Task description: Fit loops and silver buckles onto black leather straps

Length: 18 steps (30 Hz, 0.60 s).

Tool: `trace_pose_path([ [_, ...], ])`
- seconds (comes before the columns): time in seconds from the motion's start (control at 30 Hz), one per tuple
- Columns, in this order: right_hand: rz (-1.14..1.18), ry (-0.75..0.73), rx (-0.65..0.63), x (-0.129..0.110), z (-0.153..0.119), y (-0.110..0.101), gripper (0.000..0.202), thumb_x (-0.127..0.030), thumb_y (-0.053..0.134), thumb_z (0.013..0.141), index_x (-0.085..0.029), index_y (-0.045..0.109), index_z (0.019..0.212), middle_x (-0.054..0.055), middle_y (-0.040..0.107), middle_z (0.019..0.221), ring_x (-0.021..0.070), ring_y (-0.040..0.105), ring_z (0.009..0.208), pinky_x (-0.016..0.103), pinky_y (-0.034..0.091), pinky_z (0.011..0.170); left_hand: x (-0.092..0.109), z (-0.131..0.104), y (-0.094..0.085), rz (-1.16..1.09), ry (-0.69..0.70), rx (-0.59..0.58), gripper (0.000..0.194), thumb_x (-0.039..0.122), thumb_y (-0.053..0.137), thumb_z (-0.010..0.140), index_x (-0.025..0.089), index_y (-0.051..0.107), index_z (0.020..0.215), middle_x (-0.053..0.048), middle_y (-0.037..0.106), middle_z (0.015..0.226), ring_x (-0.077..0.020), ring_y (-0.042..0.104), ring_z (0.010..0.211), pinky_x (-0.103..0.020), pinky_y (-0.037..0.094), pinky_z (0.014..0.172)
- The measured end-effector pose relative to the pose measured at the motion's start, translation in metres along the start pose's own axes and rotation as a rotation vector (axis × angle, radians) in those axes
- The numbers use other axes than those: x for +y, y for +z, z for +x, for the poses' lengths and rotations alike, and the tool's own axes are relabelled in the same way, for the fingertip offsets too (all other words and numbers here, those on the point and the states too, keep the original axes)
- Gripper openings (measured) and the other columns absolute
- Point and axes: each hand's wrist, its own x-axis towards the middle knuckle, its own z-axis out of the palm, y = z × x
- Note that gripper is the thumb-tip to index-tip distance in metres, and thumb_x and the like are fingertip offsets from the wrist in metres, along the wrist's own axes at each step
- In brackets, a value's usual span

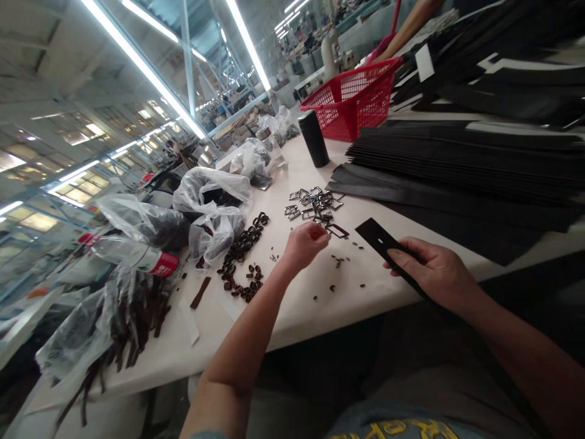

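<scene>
My right hand grips a black leather strap between thumb and fingers. The strap's square end, with a small oblong slot, points up and left; its length trails down past my forearm. My left hand is closed in a pinch, with a rectangular metal buckle at its fingertips. Just beyond that hand lies a loose pile of metal buckles. Small metal pieces are scattered on the table between my hands. Left of my left forearm sits a heap of small dark loops.
Stacked black strips cover the table's right side. Behind stand a black cylinder and a red plastic basket. Plastic bags, a bottle and brown strips line the left. Another person's arm reaches in at the top right.
</scene>
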Motion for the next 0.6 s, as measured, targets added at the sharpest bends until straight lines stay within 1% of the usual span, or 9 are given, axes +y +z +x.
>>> trace_pose_path([
  [0.07, -0.008, -0.001, -0.008, -0.001, -0.002, 0.001, 0.031, -0.053, 0.059, 0.086, -0.024, 0.07, 0.078, 0.001, 0.074, 0.067, 0.021, 0.068, 0.059, 0.032, 0.05, 0.056, -0.002, -0.013, -0.003, -0.371, -0.103, -0.019, 0.016, 0.028, 0.076, 0.072, 0.015, 0.066, 0.072, -0.002, 0.07, 0.078, -0.012, 0.061, 0.071, -0.028, 0.05, 0.073],
  [0.1, -0.01, -0.002, -0.019, -0.002, -0.003, 0.002, 0.032, -0.053, 0.059, 0.086, -0.024, 0.07, 0.078, 0.001, 0.074, 0.067, 0.0206, 0.068, 0.058, 0.032, 0.05, 0.055, -0.002, -0.02, -0.004, -0.518, -0.145, -0.034, 0.022, 0.032, 0.079, 0.07, 0.015, 0.066, 0.073, -0.003, 0.071, 0.081, -0.0121, 0.063, 0.073, -0.028, 0.051, 0.075],
  [0.13, -0.009, -0.002, -0.036, -0.003, -0.005, 0.004, 0.032, -0.053, 0.059, 0.086, -0.024, 0.069, 0.077, 0.001, 0.074, 0.066, 0.0201, 0.067, 0.057, 0.031, 0.049, 0.054, -0.001, -0.027, -0.004, -0.624, -0.175, -0.043, 0.027, 0.036, 0.082, 0.067, 0.015, 0.066, 0.073, -0.004, 0.072, 0.085, -0.0129, 0.065, 0.077, -0.029, 0.052, 0.078],
  [0.2, -0.002, -0.001, -0.092, -0.007, -0.009, 0.008, 0.031, -0.052, 0.059, 0.086, -0.024, 0.069, 0.077, 0.001, 0.073, 0.065, 0.0192, 0.065, 0.055, 0.03, 0.048, 0.052, 0.002, -0.042, -0.004, -0.735, -0.21, -0.037, 0.034, 0.041, 0.085, 0.064, 0.015, 0.065, 0.073, -0.005, 0.073, 0.09, -0.0148, 0.067, 0.083, -0.031, 0.054, 0.082],
  [0.27, -0.004, -0.004, -0.161, -0.009, -0.014, 0.012, 0.03, -0.05, 0.059, 0.087, -0.023, 0.069, 0.078, 0.0, 0.071, 0.064, 0.0186, 0.065, 0.055, 0.029, 0.048, 0.052, 0.005, -0.055, -0.001, -0.783, -0.219, -0.011, 0.037, 0.044, 0.086, 0.064, 0.015, 0.064, 0.073, -0.005, 0.073, 0.092, -0.0159, 0.068, 0.087, -0.032, 0.054, 0.083],
  [0.37, -0.037, -0.018, -0.225, -0.01, -0.02, 0.019, 0.029, -0.049, 0.058, 0.089, -0.023, 0.069, 0.081, -0.001, 0.07, 0.065, 0.0182, 0.066, 0.057, 0.028, 0.049, 0.054, 0.008, -0.069, 0.002, -0.805, -0.185, 0.009, 0.038, 0.045, 0.085, 0.067, 0.016, 0.062, 0.073, -0.004, 0.072, 0.096, -0.0151, 0.067, 0.088, -0.031, 0.054, 0.083],
  [0.5, -0.069, -0.055, -0.315, -0.011, -0.025, 0.023, 0.03, -0.049, 0.055, 0.092, -0.023, 0.069, 0.084, -0.001, 0.071, 0.069, 0.018, 0.066, 0.062, 0.028, 0.048, 0.058, 0.009, -0.079, -0.001, -0.699, -0.094, -0.038, 0.034, 0.043, 0.082, 0.072, 0.015, 0.063, 0.074, -0.005, 0.071, 0.099, -0.011, 0.061, 0.077, -0.028, 0.05, 0.076],
  [0.6, -0.049, -0.066, -0.372, -0.013, -0.029, 0.023, 0.033, -0.049, 0.054, 0.092, -0.022, 0.068, 0.079, -0.001, 0.068, 0.066, 0.0174, 0.063, 0.062, 0.028, 0.047, 0.059, 0.01, -0.084, -0.008, -0.617, -0.052, -0.095, 0.032, 0.042, 0.08, 0.075, 0.015, 0.062, 0.074, -0.007, 0.071, 0.101, -0.0106, 0.06, 0.075, -0.027, 0.049, 0.073],
])
